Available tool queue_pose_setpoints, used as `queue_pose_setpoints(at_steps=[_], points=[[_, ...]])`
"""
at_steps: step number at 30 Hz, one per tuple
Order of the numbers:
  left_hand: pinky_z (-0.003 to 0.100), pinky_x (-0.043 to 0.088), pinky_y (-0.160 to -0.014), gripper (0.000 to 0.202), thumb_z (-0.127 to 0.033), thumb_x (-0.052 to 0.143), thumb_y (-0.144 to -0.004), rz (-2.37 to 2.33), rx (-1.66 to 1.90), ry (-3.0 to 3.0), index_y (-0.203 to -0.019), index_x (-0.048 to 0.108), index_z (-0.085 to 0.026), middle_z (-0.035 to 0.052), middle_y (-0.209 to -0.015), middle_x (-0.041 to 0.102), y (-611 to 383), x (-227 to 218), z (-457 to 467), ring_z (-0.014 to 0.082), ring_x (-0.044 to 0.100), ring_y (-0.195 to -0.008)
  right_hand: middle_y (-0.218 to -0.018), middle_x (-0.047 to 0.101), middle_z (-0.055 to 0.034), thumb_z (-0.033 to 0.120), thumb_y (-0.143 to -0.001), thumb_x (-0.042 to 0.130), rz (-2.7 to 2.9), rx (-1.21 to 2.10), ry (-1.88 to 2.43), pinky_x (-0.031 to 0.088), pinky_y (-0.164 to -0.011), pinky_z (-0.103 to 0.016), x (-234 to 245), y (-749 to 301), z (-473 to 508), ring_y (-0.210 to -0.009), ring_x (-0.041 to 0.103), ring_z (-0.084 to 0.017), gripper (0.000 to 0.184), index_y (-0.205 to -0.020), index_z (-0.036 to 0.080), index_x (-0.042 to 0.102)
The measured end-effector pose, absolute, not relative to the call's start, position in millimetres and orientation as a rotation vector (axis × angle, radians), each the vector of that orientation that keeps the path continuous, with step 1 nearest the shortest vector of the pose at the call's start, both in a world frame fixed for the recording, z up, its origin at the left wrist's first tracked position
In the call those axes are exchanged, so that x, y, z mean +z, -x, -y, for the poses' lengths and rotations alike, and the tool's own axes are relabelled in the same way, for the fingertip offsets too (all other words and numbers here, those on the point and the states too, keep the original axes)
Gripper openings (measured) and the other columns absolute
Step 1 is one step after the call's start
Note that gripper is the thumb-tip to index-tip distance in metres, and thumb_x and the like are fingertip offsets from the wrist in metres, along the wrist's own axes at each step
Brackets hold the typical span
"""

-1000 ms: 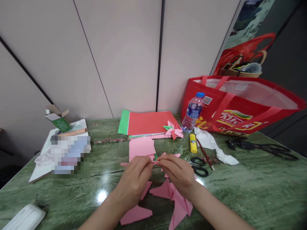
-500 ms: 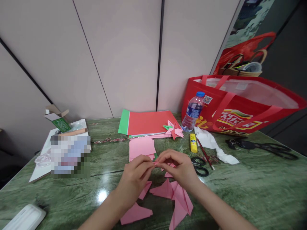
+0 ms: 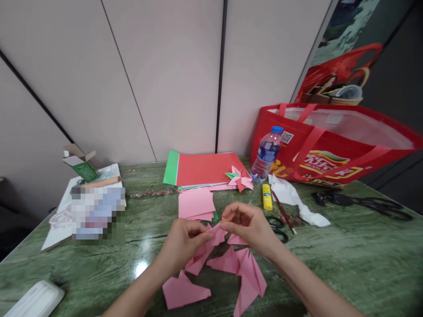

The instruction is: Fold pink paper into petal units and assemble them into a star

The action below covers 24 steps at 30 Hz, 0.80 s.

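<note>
Between my two hands is a piece of folded pink paper (image 3: 216,229), pinched at both ends. My left hand (image 3: 185,242) closes thumb and fingers on its left side. My right hand (image 3: 247,224) grips the right end with thumb and index finger. Below my hands lie more folded pink pieces: one (image 3: 187,291) at the lower left and a joined, pointed one (image 3: 247,277) to its right. Another pink piece (image 3: 237,240) lies partly hidden by my right hand. Just behind is a stack of pink paper squares (image 3: 196,204).
Coloured paper sheets (image 3: 208,168) bear a pink, red and green paper star (image 3: 240,178). Toward the right are a glue stick (image 3: 267,197), a pencil (image 3: 284,213), scissors (image 3: 279,229), tissue (image 3: 297,200), a water bottle (image 3: 267,154) and a red bag (image 3: 317,149). A white case (image 3: 38,299) lies front left.
My hands have spread slightly apart and tilted, so more of the folded pink paper shows between and below them. The lower-left piece looks less covered by my left hand.
</note>
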<state>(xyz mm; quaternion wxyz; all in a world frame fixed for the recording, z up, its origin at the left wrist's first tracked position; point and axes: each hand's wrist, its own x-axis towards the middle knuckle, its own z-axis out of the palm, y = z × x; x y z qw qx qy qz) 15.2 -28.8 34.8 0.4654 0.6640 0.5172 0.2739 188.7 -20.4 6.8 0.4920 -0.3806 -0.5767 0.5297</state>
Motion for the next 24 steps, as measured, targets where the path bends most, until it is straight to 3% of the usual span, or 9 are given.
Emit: queue_pose_setpoints(at_steps=[6, 10, 15, 20, 24], points=[[0.019, 0.022, -0.043, 0.023, -0.032, 0.061, -0.065, -1.197, 0.683, -1.42, -0.056, 0.062, -0.012, -0.0041, -0.049, 0.046, -18, 38, 30, 0.0063, 0.032, -0.045, -0.069, 0.052, 0.0031, 0.022, -0.068, 0.066, 1.383, 1.296, 0.942, 0.041, -0.054, -0.021, 4, -179, 23, -0.061, 0.051, -0.009, 0.03, -0.094, 0.02, 0.051], [0.021, 0.013, -0.042, 0.029, -0.038, 0.061, -0.066, -1.135, 0.629, -1.391, -0.052, 0.056, -0.012, -0.0071, -0.046, 0.033, -18, 38, 30, 0.0052, 0.021, -0.044, -0.059, 0.049, 0.0067, 0.023, -0.064, 0.07, 1.296, 1.357, 0.957, 0.037, -0.047, -0.019, 2, -175, 25, -0.052, 0.046, -0.008, 0.035, -0.089, 0.02, 0.046], [0.021, 0.012, -0.042, 0.036, -0.045, 0.062, -0.064, -1.137, 0.64, -1.312, -0.051, 0.051, -0.013, -0.0075, -0.045, 0.031, -16, 32, 28, 0.0051, 0.02, -0.043, -0.061, 0.047, 0.0063, 0.021, -0.066, 0.068, 1.337, 1.278, 0.929, 0.037, -0.049, -0.018, 5, -175, 26, -0.053, 0.044, -0.007, 0.022, -0.069, 0.018, 0.046], [0.02, 0.02, -0.044, 0.036, -0.047, 0.063, -0.062, -1.141, 0.711, -1.23, -0.057, 0.055, -0.013, -0.0054, -0.049, 0.039, -9, 25, 21, 0.0069, 0.03, -0.046, -0.069, 0.056, 0.0004, 0.022, -0.071, 0.063, 1.545, 1.314, 0.936, 0.042, -0.054, -0.022, 5, -176, 25, -0.06, 0.051, -0.01, 0.007, -0.075, 0.016, 0.062], [0.019, 0.018, -0.044, 0.033, -0.04, 0.069, -0.058, -1.097, 0.668, -1.243, -0.052, 0.05, -0.013, -0.0075, -0.047, 0.035, -4, 22, 18, 0.0054, 0.028, -0.045, -0.07, 0.056, -0.0014, 0.018, -0.07, 0.063, 1.572, 1.264, 0.919, 0.043, -0.053, -0.022, 2, -178, 23, -0.059, 0.052, -0.01, 0.004, -0.072, 0.015, 0.066]])
